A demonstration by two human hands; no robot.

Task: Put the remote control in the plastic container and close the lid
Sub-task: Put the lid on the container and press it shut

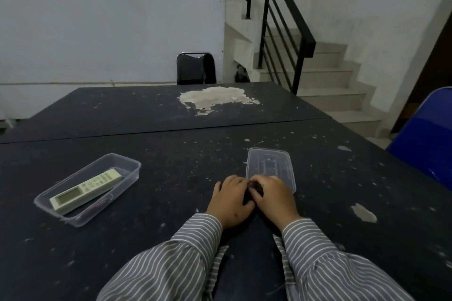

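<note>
On the dark, paint-flecked table there are 1 clear rectangular plastic container, 1 cream-white remote control with a pale screen and rows of buttons, and 1 clear rectangular plastic lid. The remote control already lies inside the plastic container, at the person's left. Its long axis runs diagonally along the length of the container, with the screen end toward the near left and the button end pointing to the far right, that far end propped slightly against the container's wall. The buttons carry small markings, too small to read, and no brand shows on anything.

The lid lies flat on the table, well apart from the container, off to the right, its long axis running roughly away from the person. 2 hands in 2 grey, white-striped sleeves rest side by side at the lid's near end. The right hand covers the lid's near edge, fingers curled down onto it; whether it actually grips the lid I cannot tell. The left hand lies palm down just beside it, fingers loosely bent, holding nothing that shows.

Behind the table stand 1 black chair and 1 staircase with a black railing; 1 blue chair sits at the right edge.
</note>
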